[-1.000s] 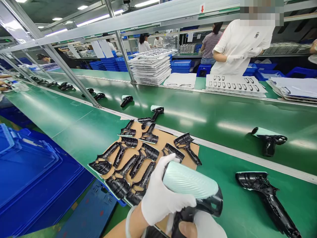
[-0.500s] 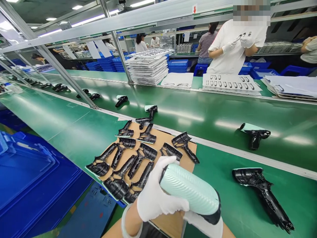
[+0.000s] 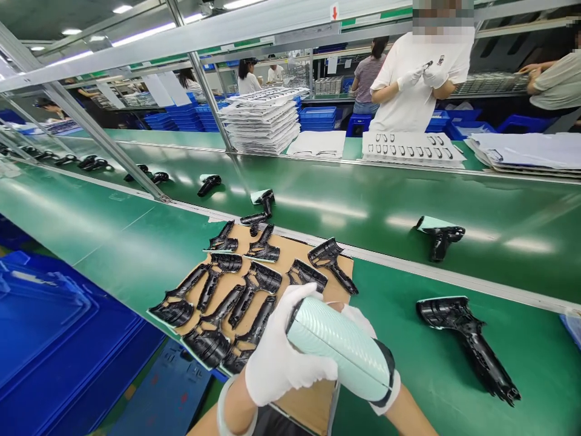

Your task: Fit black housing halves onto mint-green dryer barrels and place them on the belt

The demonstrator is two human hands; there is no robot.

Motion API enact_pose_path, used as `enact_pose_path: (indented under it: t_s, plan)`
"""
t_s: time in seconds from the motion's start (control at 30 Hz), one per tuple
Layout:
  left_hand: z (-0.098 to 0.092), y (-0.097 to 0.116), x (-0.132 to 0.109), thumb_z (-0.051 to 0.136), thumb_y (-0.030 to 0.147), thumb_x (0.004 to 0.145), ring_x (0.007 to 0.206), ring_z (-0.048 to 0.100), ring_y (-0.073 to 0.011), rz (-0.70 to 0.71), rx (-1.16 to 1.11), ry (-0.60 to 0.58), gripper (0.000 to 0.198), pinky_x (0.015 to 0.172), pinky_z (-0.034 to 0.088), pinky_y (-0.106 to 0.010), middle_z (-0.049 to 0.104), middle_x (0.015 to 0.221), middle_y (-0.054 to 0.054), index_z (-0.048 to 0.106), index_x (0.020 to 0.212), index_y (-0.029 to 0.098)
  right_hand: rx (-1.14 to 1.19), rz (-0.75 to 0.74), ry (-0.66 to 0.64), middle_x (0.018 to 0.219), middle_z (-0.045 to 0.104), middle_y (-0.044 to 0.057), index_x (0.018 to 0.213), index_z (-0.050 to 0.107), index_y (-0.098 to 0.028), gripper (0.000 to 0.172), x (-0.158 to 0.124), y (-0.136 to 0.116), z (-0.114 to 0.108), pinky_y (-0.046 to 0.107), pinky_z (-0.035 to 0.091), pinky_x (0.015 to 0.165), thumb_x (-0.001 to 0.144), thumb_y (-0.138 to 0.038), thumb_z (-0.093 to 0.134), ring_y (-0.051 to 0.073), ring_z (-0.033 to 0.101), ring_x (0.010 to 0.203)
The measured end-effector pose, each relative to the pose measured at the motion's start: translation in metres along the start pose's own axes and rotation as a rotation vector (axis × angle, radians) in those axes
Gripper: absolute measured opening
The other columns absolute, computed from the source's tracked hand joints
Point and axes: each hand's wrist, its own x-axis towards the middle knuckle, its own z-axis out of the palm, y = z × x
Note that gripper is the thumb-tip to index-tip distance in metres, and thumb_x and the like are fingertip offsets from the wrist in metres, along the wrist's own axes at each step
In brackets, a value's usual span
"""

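A mint-green hair dryer housing (image 3: 342,348) with ribbed sides and black ends is held before me, its barrel slanting down to the right. My left hand (image 3: 285,354), in a white glove, is closed around its left end, thumb along the near side. My right hand (image 3: 361,319), also gloved, wraps it from behind; most of its fingers are hidden by the barrel. Below and beyond lies a cardboard sheet (image 3: 295,245) bearing several black half shells (image 3: 263,278) with their hollow sides up. Another half shell (image 3: 469,339) rests on the green bench to the right.
A conveyor belt (image 3: 340,200) beyond a metal rail carries hair dryer housings (image 3: 440,233). Blue bins (image 3: 59,345) stand at the lower left. Across the belt, a co-worker (image 3: 422,79) in white gloves handles a small part behind sheets (image 3: 408,148) of dark trim pieces. A slanted metal post (image 3: 104,139) rises at the left.
My right hand has shifted from beneath the housing to behind it, its gloved fingers now showing past the far side. The barrel has turned slightly, revealing a seam. The belt's housings have moved left.
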Motion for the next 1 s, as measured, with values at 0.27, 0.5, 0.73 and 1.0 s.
enact_pose_path:
  t_s: [0.27, 0.5, 0.73, 1.0]
  plan:
    - [-0.004, 0.002, 0.003, 0.086, 0.069, 0.051, 0.125, 0.051, -0.0363, 0.020, 0.057, -0.065, 0.100, 0.106, 0.041, -0.048, 0.055, 0.130, -0.009, 0.051, 0.136, 0.030, -0.273, -0.129, 0.314, 0.093, 0.073, 0.004, 0.086, 0.070, -0.029, 0.026, 0.025, -0.001, -0.022, 0.042, 0.053, 0.087, 0.092, -0.038, 0.046, 0.024, 0.067, 0.095]
    - [-0.003, 0.010, 0.004, 0.099, 0.047, 0.035, 0.129, 0.047, -0.0399, -0.143, 0.065, -0.081, 0.113, 0.114, 0.032, -0.055, 0.050, 0.139, -0.009, 0.052, 0.136, 0.029, -0.656, -0.347, 0.506, 0.106, 0.073, 0.009, 0.108, 0.064, -0.025, 0.022, 0.022, -0.009, -0.031, 0.050, 0.047, 0.101, 0.097, -0.034, 0.046, 0.028, 0.064, 0.112]
    - [-0.001, 0.017, 0.000, 0.083, 0.036, 0.071, 0.131, 0.046, -0.0367, -0.176, 0.140, -0.030, 0.075, 0.112, 0.036, -0.052, 0.049, 0.141, -0.009, 0.049, 0.137, 0.029, -0.994, -0.649, 0.614, 0.093, 0.074, 0.005, 0.112, 0.056, -0.026, 0.024, 0.028, -0.034, -0.043, 0.047, 0.047, 0.095, 0.090, -0.016, 0.060, 0.026, 0.068, 0.095]
    - [-0.007, 0.009, 0.002, 0.072, 0.050, 0.083, 0.130, 0.049, -0.0319, -0.072, 0.094, -0.043, 0.062, 0.113, 0.035, -0.047, 0.051, 0.138, -0.007, 0.049, 0.136, 0.029, -1.071, -0.754, 0.654, 0.085, 0.073, 0.007, 0.102, 0.055, -0.022, 0.024, 0.030, -0.052, -0.042, 0.048, 0.047, 0.092, 0.084, -0.009, 0.064, 0.025, 0.067, 0.088]
